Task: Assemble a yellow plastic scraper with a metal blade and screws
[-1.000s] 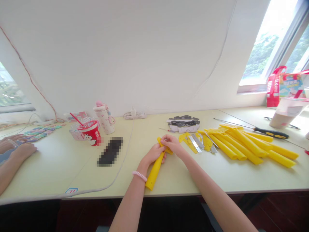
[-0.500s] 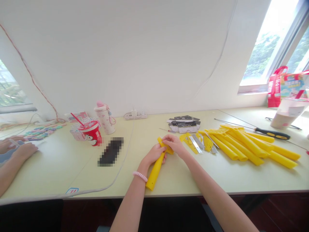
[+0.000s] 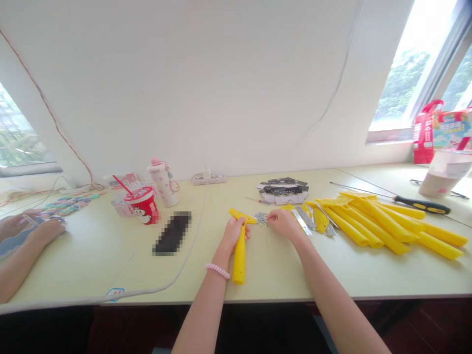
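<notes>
A yellow T-shaped plastic handle (image 3: 239,255) is held by my left hand (image 3: 235,234), its fingers wrapped round the neck below the crosspiece. My right hand (image 3: 283,222) has its fingertips pinched at the right edge of a small pile of screws (image 3: 261,219); whether a screw is between them is too small to tell. Metal blades (image 3: 302,221) and flat yellow pieces (image 3: 321,221) lie just right of my right hand. Farther right is a heap of yellow handles (image 3: 372,221).
Black-and-white packets (image 3: 283,189) and a small screwdriver (image 3: 258,200) lie behind the screws. A long screwdriver (image 3: 420,204) is at the right. Leftward are a phone (image 3: 172,233), red cup (image 3: 142,205), bottle (image 3: 164,182) and cable (image 3: 184,260). Another person's hands (image 3: 44,231) are far left.
My right hand has left the yellow handle and moved right to the screws, uncovering the pile. The handle has turned more upright in my left hand. The view has shifted slightly.
</notes>
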`<state>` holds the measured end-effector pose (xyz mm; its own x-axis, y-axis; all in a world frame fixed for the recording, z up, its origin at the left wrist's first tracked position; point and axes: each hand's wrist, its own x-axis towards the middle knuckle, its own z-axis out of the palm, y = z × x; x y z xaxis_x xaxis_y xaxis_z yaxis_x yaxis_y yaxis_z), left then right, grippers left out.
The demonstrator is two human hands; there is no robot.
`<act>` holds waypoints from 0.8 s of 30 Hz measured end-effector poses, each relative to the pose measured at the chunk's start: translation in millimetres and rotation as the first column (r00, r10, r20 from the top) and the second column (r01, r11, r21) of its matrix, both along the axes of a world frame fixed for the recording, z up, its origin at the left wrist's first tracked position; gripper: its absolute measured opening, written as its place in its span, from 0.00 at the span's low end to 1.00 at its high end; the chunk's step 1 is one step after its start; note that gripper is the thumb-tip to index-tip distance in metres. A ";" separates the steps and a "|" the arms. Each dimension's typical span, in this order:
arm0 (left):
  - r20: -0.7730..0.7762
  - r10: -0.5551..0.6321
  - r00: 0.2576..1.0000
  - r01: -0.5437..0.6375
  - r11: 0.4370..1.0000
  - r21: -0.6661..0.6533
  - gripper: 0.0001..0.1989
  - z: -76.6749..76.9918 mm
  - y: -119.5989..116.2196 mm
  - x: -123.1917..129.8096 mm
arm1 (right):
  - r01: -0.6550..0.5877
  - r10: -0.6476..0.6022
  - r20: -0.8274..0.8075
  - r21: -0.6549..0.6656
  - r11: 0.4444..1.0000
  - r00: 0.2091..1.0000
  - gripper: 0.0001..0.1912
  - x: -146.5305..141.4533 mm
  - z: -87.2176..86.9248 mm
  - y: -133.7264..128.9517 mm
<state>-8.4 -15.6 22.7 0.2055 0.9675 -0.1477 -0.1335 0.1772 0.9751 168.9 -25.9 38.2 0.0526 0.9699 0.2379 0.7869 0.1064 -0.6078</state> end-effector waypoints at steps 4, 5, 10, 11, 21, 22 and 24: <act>0.000 0.025 1.000 -0.025 1.000 0.002 0.04 -0.1 1.5 0.3 | -0.003 0.004 0.044 -0.027 1.000 0.999 0.11 -0.6 -2.9 0.2; 0.000 0.022 1.000 -0.022 1.000 0.001 0.04 -0.5 1.7 0.4 | -0.004 0.005 0.049 -0.029 1.000 0.999 0.11 -0.6 -3.5 0.4; -0.005 -0.002 1.000 0.002 1.000 0.007 0.05 -3.8 2.3 -0.4 | -0.028 0.028 0.043 0.010 1.000 0.999 0.11 -2.2 -6.2 1.8; -0.007 -0.006 1.000 0.006 1.000 0.008 0.05 -4.6 2.4 -0.6 | -0.042 0.041 0.042 0.025 0.999 0.998 0.11 -2.8 -6.5 1.8; -0.037 -0.029 0.999 0.029 1.000 0.001 0.04 -2.7 1.1 0.2 | 0.011 -0.012 0.067 0.017 1.000 0.998 0.09 -4.5 -7.1 1.9; -0.038 -0.030 0.999 0.030 1.000 0.002 0.04 -2.6 1.0 0.2 | 0.012 -0.013 0.065 0.013 1.000 0.998 0.09 -3.8 -7.6 2.4; -0.040 -0.036 0.999 0.036 0.999 0.005 0.04 -2.9 1.1 0.1 | 0.012 -0.012 0.060 0.001 1.000 0.998 0.08 -2.5 -9.0 3.5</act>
<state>-8.3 -14.5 19.8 0.2342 0.9604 -0.1508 -0.0884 0.1755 0.9805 166.3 -22.4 29.3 0.0502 0.9690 0.2420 0.8234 0.0970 -0.5592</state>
